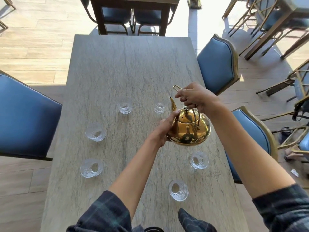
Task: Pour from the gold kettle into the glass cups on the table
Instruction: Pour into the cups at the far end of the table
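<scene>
The gold kettle [190, 129] is up in the air over the table [130, 64], close to its right edge. The right hand [195, 97] is wrapped tight round the handle [177, 87] on top. The left hand [163, 131] presses flat on the kettle's side, fingers straight. The spout [173, 104] points to the far edge, just beside one glass cup [160, 105]. Five more cups stand on the table. Blue chairs [217, 64] sit along both sides.

Gold kettle [189, 131] aloft among six glass cups [95, 134].

Bright sunlit glare, wide-angle edge distortion
</scene>
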`<control>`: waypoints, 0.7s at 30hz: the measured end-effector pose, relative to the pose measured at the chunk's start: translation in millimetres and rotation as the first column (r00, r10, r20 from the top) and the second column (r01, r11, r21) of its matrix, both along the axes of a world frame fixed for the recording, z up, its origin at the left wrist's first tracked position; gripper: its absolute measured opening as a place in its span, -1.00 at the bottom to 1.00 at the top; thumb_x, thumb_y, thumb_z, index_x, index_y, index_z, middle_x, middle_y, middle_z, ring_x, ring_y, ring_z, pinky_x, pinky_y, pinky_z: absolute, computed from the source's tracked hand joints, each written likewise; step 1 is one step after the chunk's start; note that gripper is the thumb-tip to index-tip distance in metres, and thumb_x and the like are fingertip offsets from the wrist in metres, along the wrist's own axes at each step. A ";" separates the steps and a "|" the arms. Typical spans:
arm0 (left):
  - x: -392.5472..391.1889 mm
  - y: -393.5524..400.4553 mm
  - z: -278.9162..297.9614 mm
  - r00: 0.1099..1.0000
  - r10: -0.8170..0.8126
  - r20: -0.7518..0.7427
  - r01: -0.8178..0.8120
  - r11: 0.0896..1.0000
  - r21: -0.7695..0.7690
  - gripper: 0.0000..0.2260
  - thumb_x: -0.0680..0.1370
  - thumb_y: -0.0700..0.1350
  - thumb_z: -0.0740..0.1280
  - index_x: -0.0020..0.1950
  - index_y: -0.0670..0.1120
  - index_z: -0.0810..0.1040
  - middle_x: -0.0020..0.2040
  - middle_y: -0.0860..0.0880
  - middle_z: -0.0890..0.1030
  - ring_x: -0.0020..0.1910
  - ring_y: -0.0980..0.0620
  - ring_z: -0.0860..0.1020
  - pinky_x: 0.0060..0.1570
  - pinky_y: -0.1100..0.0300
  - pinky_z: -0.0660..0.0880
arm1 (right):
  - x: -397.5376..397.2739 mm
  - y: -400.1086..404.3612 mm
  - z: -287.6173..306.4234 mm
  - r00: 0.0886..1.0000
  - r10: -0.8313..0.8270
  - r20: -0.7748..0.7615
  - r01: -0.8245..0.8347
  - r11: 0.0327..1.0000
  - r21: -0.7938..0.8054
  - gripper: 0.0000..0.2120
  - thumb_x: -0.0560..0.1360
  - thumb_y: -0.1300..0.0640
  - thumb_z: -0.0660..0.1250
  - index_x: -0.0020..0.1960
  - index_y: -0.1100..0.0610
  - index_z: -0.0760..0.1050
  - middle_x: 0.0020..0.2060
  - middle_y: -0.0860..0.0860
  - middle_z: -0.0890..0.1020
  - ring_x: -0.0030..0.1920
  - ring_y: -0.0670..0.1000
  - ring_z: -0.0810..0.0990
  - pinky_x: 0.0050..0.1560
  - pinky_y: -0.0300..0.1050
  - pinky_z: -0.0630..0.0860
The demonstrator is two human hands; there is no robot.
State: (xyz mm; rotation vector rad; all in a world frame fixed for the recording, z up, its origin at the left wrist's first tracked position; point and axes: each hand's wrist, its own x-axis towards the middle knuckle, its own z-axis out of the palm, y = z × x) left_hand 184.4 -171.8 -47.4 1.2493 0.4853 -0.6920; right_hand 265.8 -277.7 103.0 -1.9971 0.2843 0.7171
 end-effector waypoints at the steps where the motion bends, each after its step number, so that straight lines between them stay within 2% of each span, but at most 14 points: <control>1: -0.3 -0.1 0.3 1.000 -0.001 0.001 0.001 1.000 -0.004 -0.17 0.33 0.58 0.46 0.36 0.01 0.72 0.18 -0.11 0.83 0.22 -0.22 0.78 0.39 -0.33 0.63 | -0.3 0.2 -0.3 1.000 0.000 0.000 0.000 1.000 -0.001 -0.79 0.63 0.25 0.26 0.13 0.37 0.56 -0.38 0.04 0.47 -0.52 -0.12 0.36 -0.60 -0.30 0.27; 6: -1.3 1.5 -4.4 1.000 -0.014 0.011 0.014 1.000 0.002 -0.29 0.44 0.55 0.43 0.34 0.05 0.71 0.18 -0.10 0.83 0.23 -0.22 0.78 0.38 -0.32 0.64 | -0.2 1.7 -2.8 1.000 0.002 -0.004 -0.002 1.000 -0.004 -0.81 0.63 0.25 0.26 0.11 0.36 0.56 -0.37 0.04 0.47 -0.51 -0.12 0.36 -0.59 -0.30 0.27; 10: -1.6 4.4 -11.5 1.000 -0.020 -0.008 0.020 1.000 0.010 -0.28 0.46 0.55 0.44 0.37 0.04 0.71 0.20 -0.11 0.83 0.23 -0.22 0.78 0.35 -0.32 0.66 | -1.1 2.9 -6.2 1.000 0.007 -0.017 -0.007 1.000 -0.003 -0.82 0.64 0.24 0.25 0.08 0.34 0.57 -0.37 0.03 0.47 -0.48 -0.12 0.37 -0.57 -0.29 0.29; 12: -1.2 5.4 -14.0 0.999 -0.029 -0.014 0.029 0.999 0.026 -0.35 0.51 0.52 0.43 0.34 0.04 0.72 0.20 -0.12 0.82 0.23 -0.22 0.77 0.33 -0.26 0.68 | -1.5 3.4 -9.2 1.000 0.003 -0.026 -0.003 1.000 0.002 -0.81 0.64 0.23 0.25 0.09 0.33 0.57 -0.38 0.02 0.47 -0.49 -0.12 0.37 -0.58 -0.29 0.29; 17: 4.0 9.8 -14.1 0.999 -0.034 -0.028 0.035 0.998 0.044 -0.45 0.60 0.42 0.41 0.28 -0.01 0.74 0.20 -0.15 0.82 0.14 -0.15 0.78 0.06 -0.01 0.68 | -5.6 1.9 -17.5 0.998 -0.052 -0.027 0.053 0.997 0.061 -0.80 0.65 0.21 0.24 0.11 0.32 0.55 -0.41 0.01 0.43 -0.53 -0.13 0.34 -0.62 -0.31 0.26; 19: 7.3 13.7 -18.3 0.999 -0.027 -0.027 0.029 0.998 0.049 -0.51 0.63 0.36 0.42 0.23 -0.04 0.74 0.19 -0.19 0.82 0.04 -0.15 0.76 0.02 0.01 0.66 | -10.7 0.9 -19.8 0.997 -0.079 -0.013 0.080 0.994 0.081 -0.82 0.65 0.21 0.23 0.10 0.28 0.55 -0.42 0.00 0.42 -0.53 -0.13 0.32 -0.61 -0.30 0.25; 21: 11.2 17.5 -25.4 1.000 -0.022 -0.009 0.022 0.999 0.038 -0.49 0.63 0.33 0.45 0.27 -0.09 0.74 0.19 -0.21 0.82 0.00 -0.14 0.75 -0.04 0.04 0.67 | -16.0 0.5 -22.7 0.994 -0.105 0.005 0.104 0.989 0.103 -0.83 0.65 0.20 0.22 0.09 0.25 0.56 -0.42 -0.01 0.42 -0.53 -0.13 0.33 -0.60 -0.29 0.24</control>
